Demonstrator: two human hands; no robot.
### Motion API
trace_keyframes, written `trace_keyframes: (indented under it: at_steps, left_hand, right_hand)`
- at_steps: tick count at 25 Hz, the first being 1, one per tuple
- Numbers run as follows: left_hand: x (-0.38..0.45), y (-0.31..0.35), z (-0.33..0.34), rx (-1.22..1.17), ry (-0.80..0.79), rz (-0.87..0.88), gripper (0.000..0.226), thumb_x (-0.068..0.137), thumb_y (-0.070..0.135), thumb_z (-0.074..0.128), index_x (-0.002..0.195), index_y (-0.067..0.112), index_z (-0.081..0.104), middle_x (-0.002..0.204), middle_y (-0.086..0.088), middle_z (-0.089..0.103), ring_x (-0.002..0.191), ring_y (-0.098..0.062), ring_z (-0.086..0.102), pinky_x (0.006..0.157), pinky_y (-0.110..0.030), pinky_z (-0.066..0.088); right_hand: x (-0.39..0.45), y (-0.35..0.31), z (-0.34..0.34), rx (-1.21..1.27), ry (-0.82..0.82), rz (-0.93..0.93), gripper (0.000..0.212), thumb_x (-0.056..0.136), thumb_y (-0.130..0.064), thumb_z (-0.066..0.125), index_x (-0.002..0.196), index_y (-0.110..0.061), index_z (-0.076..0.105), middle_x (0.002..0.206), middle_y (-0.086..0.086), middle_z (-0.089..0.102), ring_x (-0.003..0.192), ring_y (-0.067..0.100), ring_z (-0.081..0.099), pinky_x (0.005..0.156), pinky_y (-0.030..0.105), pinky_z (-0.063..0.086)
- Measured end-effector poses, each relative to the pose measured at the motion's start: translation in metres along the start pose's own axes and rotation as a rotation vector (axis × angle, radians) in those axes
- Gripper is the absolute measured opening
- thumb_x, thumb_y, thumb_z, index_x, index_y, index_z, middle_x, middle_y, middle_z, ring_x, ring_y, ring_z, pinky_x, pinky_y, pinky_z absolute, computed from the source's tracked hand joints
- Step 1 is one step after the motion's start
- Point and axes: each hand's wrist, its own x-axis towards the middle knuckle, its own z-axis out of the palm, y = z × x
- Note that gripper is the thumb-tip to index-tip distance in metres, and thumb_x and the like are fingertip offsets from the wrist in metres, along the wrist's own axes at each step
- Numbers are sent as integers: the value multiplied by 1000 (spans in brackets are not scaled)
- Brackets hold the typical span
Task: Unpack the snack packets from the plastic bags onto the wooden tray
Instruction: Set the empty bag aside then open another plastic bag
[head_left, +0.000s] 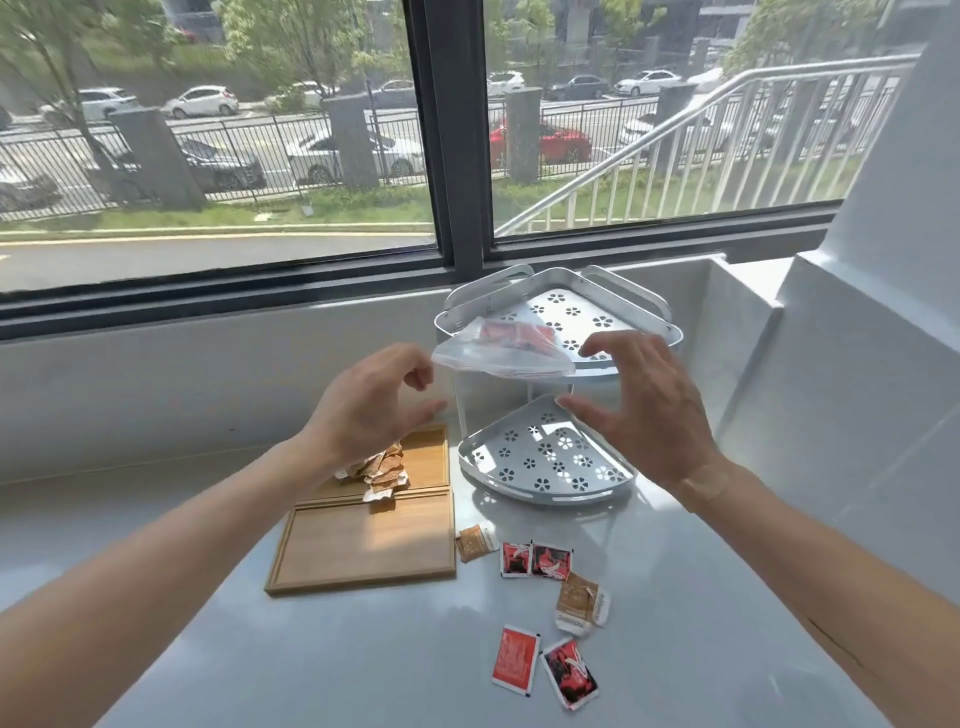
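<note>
Left hand (371, 402): yours reaches in from the near left and hovers above the far end of the tray; the grip is released, fingers curled loosely, with the fingertips just beside the left corner of the plastic bag. You cannot tell whether they touch it.
Wooden tray (363, 551): it lies on the pale worktop (337, 665) left of centre, split by a ridge into a far and a near compartment.
Brown packets (382, 470): a crumpled pile sits in the tray's far compartment, partly under your left hand, with one spilling onto the ridge.
Plastic bag (498, 356): clear, with red packets showing through it; it lies on the left front edge of the rack's upper shelf and overhangs it, between your two hands.
Corner rack (550, 457): white metal, two perforated tiers, standing on the worktop just right of the tray, below the window (457, 130).
Loose packets (540, 597): red and brown ones lie scattered on the worktop near you, right of the tray and outside it.
Right hand (649, 410): yours is spread wide in front of the rack, grip released and holding nothing, fingers near the bag's right end.
</note>
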Motion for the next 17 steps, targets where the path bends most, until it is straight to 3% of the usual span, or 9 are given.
trace_keyframes:
  at_steps: [3,6,8,12,17]
  left_hand:
    - [12,7,-17,74,93,65,40,79,30,78,104,11,55,94,-2,64,76,-15,59,62,-26,53]
    - [21,12,-17,115,30,89,49,81,31,77,122,15,55,116,-4,60,90,-14,59,68,-31,56]
    - [26,12,-14,130,-11,105,40,85,30,73,120,19,59,124,-4,57,98,-17,60,71,-29,54]
    - [32,16,-12,125,33,162,10,92,19,65,102,16,66,108,-1,66,92,-20,63,64,-26,48]
    - [39,15,-19,52,97,67,13,97,19,58,105,17,68,103,1,72,90,-20,66,68,-34,54]
  right_hand:
    - [25,-12,0,-69,-121,-95,54,72,-37,82,117,-17,59,117,4,64,107,30,56,86,44,46]
    - [35,-15,5,-110,-207,-130,39,76,-37,78,109,-20,64,116,0,65,110,29,54,90,43,43]
    - [37,-14,7,-128,-203,-164,26,81,-35,74,101,-21,66,108,-2,68,107,29,57,88,43,44]
    - [37,-13,7,-117,-147,-136,11,86,-29,69,91,-20,70,91,-2,72,96,29,61,80,41,46]
    - [46,-25,4,-55,-92,-66,5,87,-22,69,87,-17,70,81,-2,75,88,29,63,77,41,49]
